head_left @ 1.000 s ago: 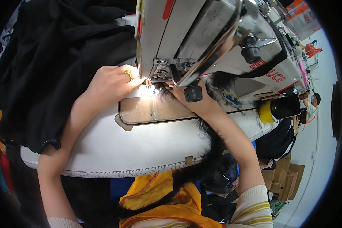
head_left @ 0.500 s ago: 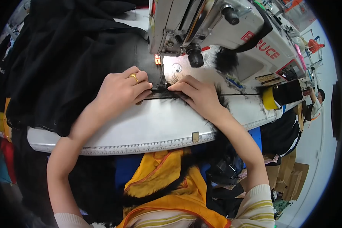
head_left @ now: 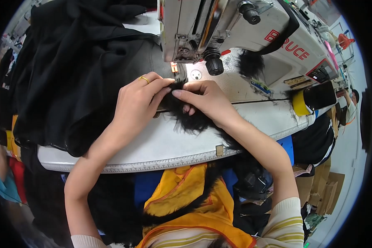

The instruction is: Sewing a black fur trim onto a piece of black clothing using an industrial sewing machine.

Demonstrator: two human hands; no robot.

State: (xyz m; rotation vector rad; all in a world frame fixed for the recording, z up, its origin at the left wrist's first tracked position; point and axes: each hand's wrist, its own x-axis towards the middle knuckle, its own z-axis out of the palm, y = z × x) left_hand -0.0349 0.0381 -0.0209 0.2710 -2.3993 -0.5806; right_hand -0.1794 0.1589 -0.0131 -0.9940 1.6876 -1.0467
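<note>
A white sewing machine (head_left: pixel 231 33) stands over the table, its needle area lit. Just in front of the needle, my left hand (head_left: pixel 141 97) pinches the black fur strip (head_left: pixel 190 120) at the edge of a black garment (head_left: pixel 87 74). A gold-coloured ring is on one of its fingers. My right hand (head_left: pixel 206 101) grips the same strip close beside it, thumb pressed toward the fingers. From there the strip runs under my right forearm, over the table edge and across the orange apron (head_left: pixel 182 190) on my lap. The fingers partly hide the strip's join with the garment.
A measuring tape (head_left: pixel 153 166) follows the white table's (head_left: pixel 128 153) front edge. Black fluff (head_left: pixel 250 63) clings to the machine's arm. A yellow and black holder (head_left: pixel 304 103) sits at the right. Cardboard boxes (head_left: pixel 322 186) and a person (head_left: pixel 351 103) are farther right.
My right hand has turned over and closed on the fur strip, which now bunches up between my hands. My left hand has shifted slightly right. The whole view has moved a little.
</note>
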